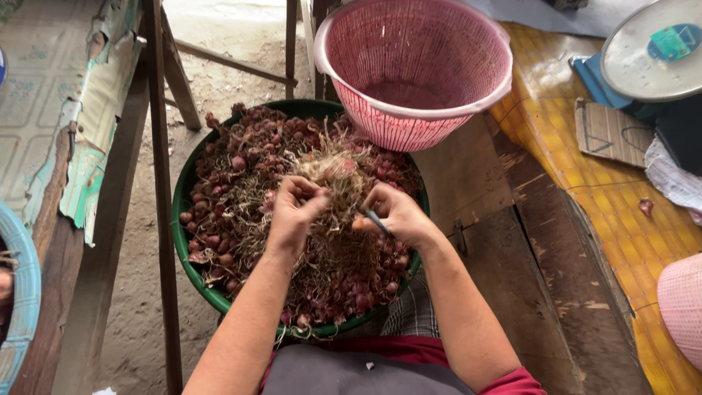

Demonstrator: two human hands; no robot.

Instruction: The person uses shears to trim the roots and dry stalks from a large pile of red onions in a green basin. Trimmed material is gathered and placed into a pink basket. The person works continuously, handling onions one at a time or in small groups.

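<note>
Left hand (pixel 294 212): closed on a clump of shallots (pixel 333 172) by its dry, light, brittle roots | right hand (pixel 395 213): closed around a small knife (pixel 376 221) | bulbs judged firm, best held at the stalks | green basin (pixel 191 271) beneath.

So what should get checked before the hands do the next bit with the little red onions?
1. Left hand grips the tangled clump of dry roots and small red shallots: ok.
2. Right hand holds the thin dark blade: ok.
3. Blade clear of the left fingers: cannot tell.
4. Round green plastic basin sits under both hands: ok.
5. Pink plastic slotted basket has room: ok.
</note>
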